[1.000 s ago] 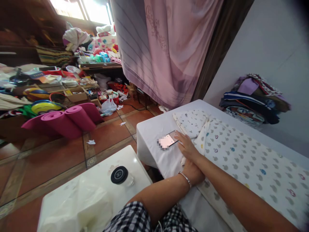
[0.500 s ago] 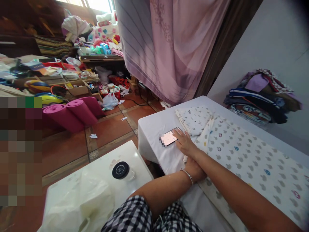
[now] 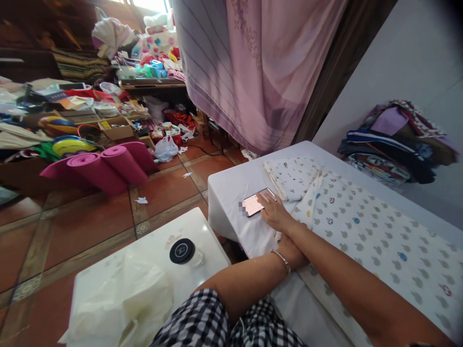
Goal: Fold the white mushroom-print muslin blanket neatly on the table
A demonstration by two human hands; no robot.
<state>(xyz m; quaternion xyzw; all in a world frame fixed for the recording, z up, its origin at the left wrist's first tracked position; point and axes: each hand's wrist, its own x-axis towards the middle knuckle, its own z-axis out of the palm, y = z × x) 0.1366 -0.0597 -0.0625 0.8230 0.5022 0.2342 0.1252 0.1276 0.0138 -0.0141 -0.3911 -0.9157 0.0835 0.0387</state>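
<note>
A phone (image 3: pixel 252 206) with a lit pink screen lies flat on the white-covered table (image 3: pixel 231 188). Over its right end rests my right hand (image 3: pixel 274 210), fingers stretched out and spread, with fingertips on or just above the screen. My left hand (image 3: pixel 295 251), with a silver bracelet at the wrist, is crossed beneath my right forearm. Its fingers are hidden there, by the edge of a printed white cloth (image 3: pixel 347 212). A folded part of similar printed cloth (image 3: pixel 294 177) lies just beyond the phone.
A smaller white table (image 3: pixel 197 226) at the front left carries a black-lidded clear jar (image 3: pixel 183 251) and a crumpled plastic bag (image 3: pixel 133 294). Pink rolled mats (image 3: pixel 104 166) and clutter lie on the tiled floor. A curtain (image 3: pixel 253 72) hangs behind; folded clothes (image 3: pixel 390 140) are stacked at right.
My right hand has shifted very slightly over the phone, with its fingers still spread. The left hand stays in place. The whole view has moved a little, and more floor shows at left.
</note>
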